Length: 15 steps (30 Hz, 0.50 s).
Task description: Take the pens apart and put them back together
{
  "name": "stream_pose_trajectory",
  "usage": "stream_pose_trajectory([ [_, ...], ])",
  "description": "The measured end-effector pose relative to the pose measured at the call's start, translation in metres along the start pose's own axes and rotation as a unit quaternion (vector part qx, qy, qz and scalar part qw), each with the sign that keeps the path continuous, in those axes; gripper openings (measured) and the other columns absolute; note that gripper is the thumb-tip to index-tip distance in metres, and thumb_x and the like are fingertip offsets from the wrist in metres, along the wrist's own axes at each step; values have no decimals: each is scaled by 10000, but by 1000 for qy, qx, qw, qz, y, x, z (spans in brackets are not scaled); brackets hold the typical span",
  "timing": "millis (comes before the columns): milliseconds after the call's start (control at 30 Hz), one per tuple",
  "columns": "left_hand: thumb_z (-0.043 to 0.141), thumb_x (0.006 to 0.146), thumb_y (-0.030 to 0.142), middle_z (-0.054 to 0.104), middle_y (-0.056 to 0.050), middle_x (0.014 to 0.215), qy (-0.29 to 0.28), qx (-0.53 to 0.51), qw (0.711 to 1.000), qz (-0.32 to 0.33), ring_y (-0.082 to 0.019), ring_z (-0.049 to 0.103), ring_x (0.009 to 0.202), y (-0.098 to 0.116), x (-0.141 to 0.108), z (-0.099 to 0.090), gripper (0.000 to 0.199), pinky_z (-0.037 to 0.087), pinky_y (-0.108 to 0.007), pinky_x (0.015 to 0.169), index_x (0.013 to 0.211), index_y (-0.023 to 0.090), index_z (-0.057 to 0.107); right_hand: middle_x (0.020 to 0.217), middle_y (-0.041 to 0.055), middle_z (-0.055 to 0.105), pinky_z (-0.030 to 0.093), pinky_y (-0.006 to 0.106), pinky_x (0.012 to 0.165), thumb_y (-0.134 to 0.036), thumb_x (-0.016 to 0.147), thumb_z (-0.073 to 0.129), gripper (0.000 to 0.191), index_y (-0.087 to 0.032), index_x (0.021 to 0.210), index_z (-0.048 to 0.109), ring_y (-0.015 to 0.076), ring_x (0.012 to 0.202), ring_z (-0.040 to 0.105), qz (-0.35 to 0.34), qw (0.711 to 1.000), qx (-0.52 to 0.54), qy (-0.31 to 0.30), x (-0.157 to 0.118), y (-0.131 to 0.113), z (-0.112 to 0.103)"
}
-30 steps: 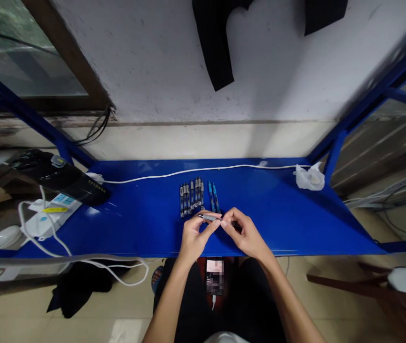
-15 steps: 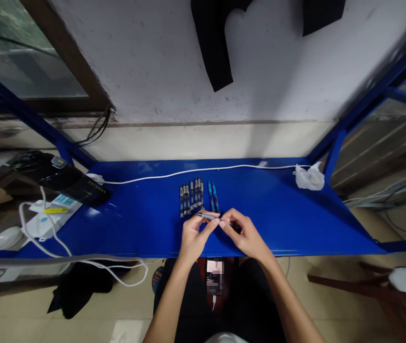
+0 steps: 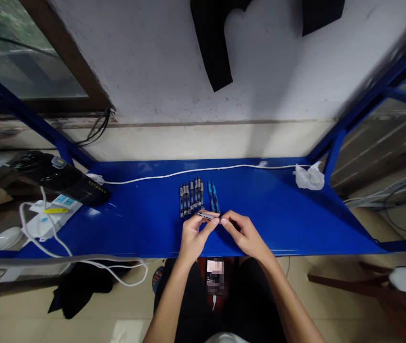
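A pen (image 3: 207,216) with a grey upper barrel lies nearly level above the table's front part. My left hand (image 3: 193,233) is closed round its grey end, thumb and fingertips pinching it. At the pen's other end, my right hand (image 3: 242,232) is closed too, thumb and forefinger pressed together on its dark end, which the fingers mostly hide. Just beyond my hands lie several grey-and-black pens (image 3: 191,196) in a row. To the right of that row two blue pens (image 3: 212,194) lie side by side.
A white cable (image 3: 167,176) runs along the back of the blue table (image 3: 277,209). On the left are a black bottle (image 3: 67,178) and a white power strip (image 3: 54,219); on the right, a crumpled plastic bag (image 3: 309,176). A phone (image 3: 215,277) rests below the table's front edge.
The fingers of my right hand have shifted slightly at the pen's dark end, and less of that dark part shows. My left hand and the pens on the table look unmoved.
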<state>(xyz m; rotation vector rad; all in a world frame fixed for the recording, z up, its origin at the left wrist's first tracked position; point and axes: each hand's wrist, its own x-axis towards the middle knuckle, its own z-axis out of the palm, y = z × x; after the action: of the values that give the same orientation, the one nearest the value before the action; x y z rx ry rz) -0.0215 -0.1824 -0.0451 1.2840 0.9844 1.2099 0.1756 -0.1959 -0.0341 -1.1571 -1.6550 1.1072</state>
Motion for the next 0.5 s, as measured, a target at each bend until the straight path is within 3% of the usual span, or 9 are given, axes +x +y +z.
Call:
stream_pose_trajectory([
  [133, 835, 984, 388, 793, -84, 1047, -16, 10, 1000, 16, -225, 754, 965, 1, 0, 1, 207, 587, -330, 913, 1072, 204, 872, 826, -4, 621, 399, 309, 745, -517, 1149, 535, 420, -209, 892, 661, 157, 772, 536, -9, 1000, -4, 1, 1, 2, 1],
  [300, 837, 982, 374, 808, -99, 1091, -44, 6, 998, 43, -246, 778, 1024, 7, 10, -2, 191, 604, -338, 918, 1065, 209, 884, 856, -19, 596, 388, 294, 687, -530, 1088, 661, 305, -235, 1021, 615, 150, 736, 508, 1, 999, 30, 32, -1, 1, -1],
  [400, 858, 964, 374, 824, -96, 1072, -61, 29, 995, 77, -236, 780, 978, 20, 32, -7, 195, 606, -327, 873, 1066, 211, 890, 870, -13, 617, 410, 295, 708, -510, 1090, 665, 279, -240, 1031, 628, 155, 755, 538, -33, 998, 19, 40, 15, -10, -10],
  [500, 868, 951, 400, 835, -79, 1022, -54, 29, 993, 103, -192, 753, 833, 33, 69, -11, 223, 597, -299, 766, 1068, 211, 889, 837, -15, 598, 401, 298, 700, -516, 1108, 628, 304, -235, 998, 661, 153, 736, 523, -94, 994, -18, 53, 52, -23, -22],
])
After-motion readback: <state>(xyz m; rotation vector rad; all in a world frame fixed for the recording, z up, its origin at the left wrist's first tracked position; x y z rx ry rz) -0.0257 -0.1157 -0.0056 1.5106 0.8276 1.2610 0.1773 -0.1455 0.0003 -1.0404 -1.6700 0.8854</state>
